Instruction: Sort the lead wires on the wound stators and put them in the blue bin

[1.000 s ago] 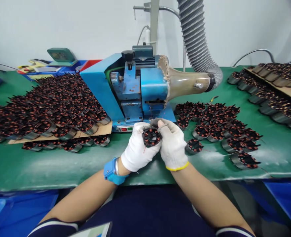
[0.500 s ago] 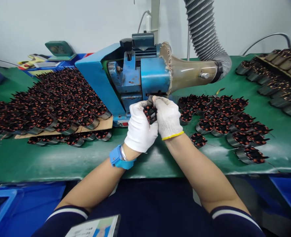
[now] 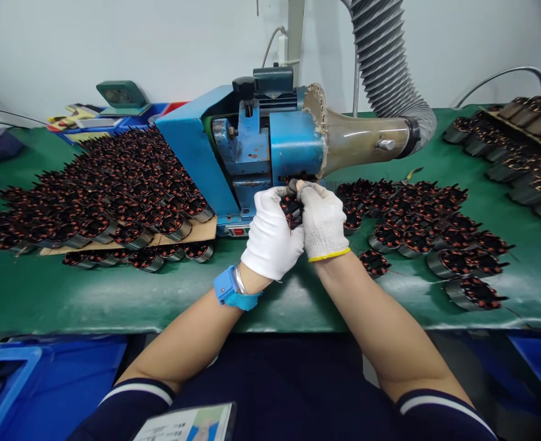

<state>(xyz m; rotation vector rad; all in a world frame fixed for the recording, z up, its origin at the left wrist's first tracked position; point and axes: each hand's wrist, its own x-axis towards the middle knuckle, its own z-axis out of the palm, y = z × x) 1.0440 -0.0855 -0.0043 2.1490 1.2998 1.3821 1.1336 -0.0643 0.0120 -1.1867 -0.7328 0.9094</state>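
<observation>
My left hand (image 3: 274, 236), in a white glove, is wrapped round a wound motor stator (image 3: 292, 211) with black and copper-coloured parts. From the right, my right hand (image 3: 322, 217), also gloved, pinches at the stator's upper side; what its fingertips hold is too small to make out. Both hands are at the front of a blue machine (image 3: 297, 141), just below its opening. The gloves hide much of the stator. Many similar stators (image 3: 133, 236) stand to the left on a cardboard sheet (image 3: 197, 231), and a looser group (image 3: 467, 293) stands to the right.
A clear funnel (image 3: 362, 141) joins the machine to a grey ribbed hose (image 3: 387, 67). More stacked stators (image 3: 527, 184) stand at the far right of the green tabletop (image 3: 169, 306). A blue bin (image 3: 68, 386) is below the left edge.
The whole view has shifted slightly, so things appear further right. Both hands keep nearly the same place at the machine, with the stator still held.
</observation>
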